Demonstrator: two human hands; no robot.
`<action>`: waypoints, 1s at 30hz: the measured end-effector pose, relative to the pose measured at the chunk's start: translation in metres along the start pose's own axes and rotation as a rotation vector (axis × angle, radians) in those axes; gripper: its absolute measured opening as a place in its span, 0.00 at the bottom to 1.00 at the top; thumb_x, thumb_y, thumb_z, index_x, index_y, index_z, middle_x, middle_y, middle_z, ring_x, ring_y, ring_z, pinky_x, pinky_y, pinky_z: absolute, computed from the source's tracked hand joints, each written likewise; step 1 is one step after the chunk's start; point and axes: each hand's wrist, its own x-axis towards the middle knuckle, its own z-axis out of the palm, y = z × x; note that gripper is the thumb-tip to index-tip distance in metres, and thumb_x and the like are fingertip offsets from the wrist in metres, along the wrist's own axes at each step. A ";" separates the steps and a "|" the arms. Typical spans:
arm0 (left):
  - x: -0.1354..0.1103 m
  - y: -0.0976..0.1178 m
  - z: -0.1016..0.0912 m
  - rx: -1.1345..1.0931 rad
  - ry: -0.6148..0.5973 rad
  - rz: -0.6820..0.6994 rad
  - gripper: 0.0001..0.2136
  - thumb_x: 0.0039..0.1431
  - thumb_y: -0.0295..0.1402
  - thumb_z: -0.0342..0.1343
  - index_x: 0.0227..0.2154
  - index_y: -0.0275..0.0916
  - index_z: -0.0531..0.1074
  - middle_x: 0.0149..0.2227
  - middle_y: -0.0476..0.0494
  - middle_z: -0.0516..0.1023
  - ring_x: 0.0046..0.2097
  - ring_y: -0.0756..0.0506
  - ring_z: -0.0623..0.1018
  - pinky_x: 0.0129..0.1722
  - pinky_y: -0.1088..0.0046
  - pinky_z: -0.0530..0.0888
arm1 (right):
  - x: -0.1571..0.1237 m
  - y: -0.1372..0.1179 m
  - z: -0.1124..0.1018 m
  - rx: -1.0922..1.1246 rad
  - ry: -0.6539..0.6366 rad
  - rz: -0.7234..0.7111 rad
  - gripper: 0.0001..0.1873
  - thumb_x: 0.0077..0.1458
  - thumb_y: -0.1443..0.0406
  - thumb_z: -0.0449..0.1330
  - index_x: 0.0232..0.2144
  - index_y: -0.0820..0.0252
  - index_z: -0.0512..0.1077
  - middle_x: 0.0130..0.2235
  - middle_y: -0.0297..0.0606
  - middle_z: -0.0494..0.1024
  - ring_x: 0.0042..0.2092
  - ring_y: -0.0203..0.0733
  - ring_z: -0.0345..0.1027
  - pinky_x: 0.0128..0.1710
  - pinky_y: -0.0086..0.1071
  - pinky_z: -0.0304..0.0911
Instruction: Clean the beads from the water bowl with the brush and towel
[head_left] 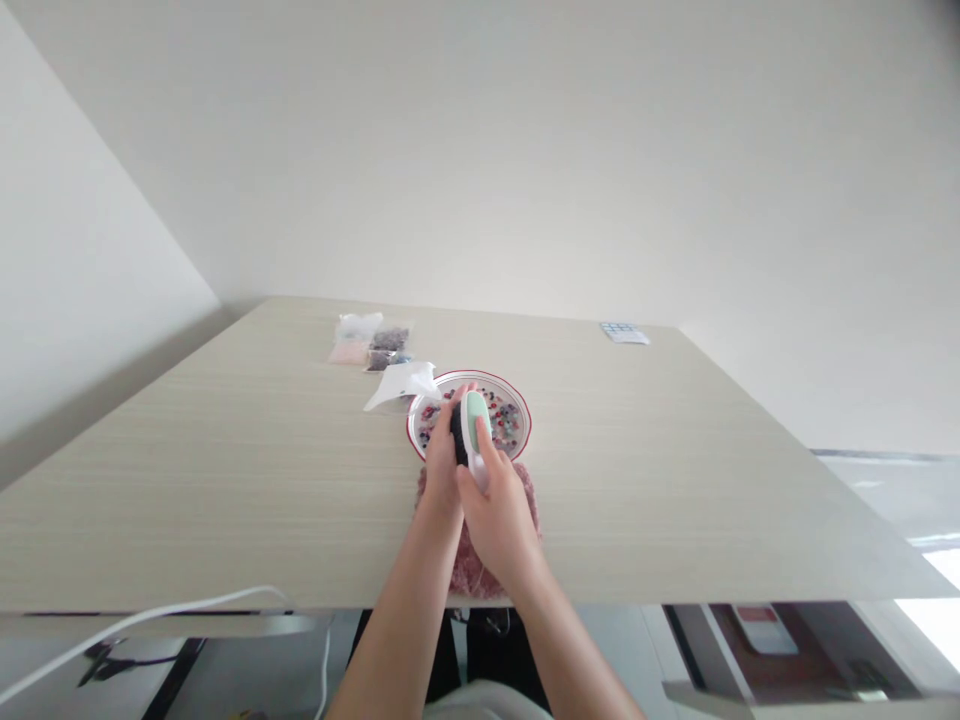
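One green tool (475,415) in right hand (501,515), left hand (441,470) touching it, above plate (495,378)

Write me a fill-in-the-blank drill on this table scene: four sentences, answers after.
1. The right hand grips a white tool with a mint-____ face.
2. The plate of beads has a ____ rim.
3. A fluffy ____ cloth lies at the near edge of the table.
4. The white cable hangs on the person's ____ side.

Missing words: green; red; pink; left.
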 end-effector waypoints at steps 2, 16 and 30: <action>0.000 0.002 0.003 0.015 0.068 -0.009 0.09 0.54 0.30 0.50 0.32 0.36 0.74 0.39 0.45 0.77 0.47 0.48 0.73 0.48 0.75 0.66 | 0.004 -0.001 -0.001 -0.023 -0.042 -0.015 0.32 0.54 0.67 0.48 0.60 0.54 0.45 0.49 0.42 0.67 0.50 0.43 0.61 0.47 0.35 0.57; -0.013 0.025 0.019 0.001 0.178 -0.103 0.12 0.57 0.30 0.44 0.28 0.33 0.73 0.26 0.44 0.77 0.32 0.50 0.77 0.35 0.78 0.72 | 0.014 -0.007 -0.016 -0.143 -0.161 -0.108 0.32 0.53 0.69 0.46 0.60 0.55 0.45 0.49 0.46 0.67 0.51 0.47 0.61 0.48 0.38 0.56; -0.008 0.005 0.023 0.037 0.277 -0.147 0.10 0.55 0.27 0.46 0.24 0.33 0.71 0.22 0.46 0.75 0.29 0.50 0.76 0.33 0.78 0.72 | 0.022 0.005 -0.026 -0.198 -0.202 -0.078 0.32 0.54 0.67 0.46 0.61 0.56 0.44 0.49 0.47 0.68 0.52 0.48 0.60 0.49 0.40 0.55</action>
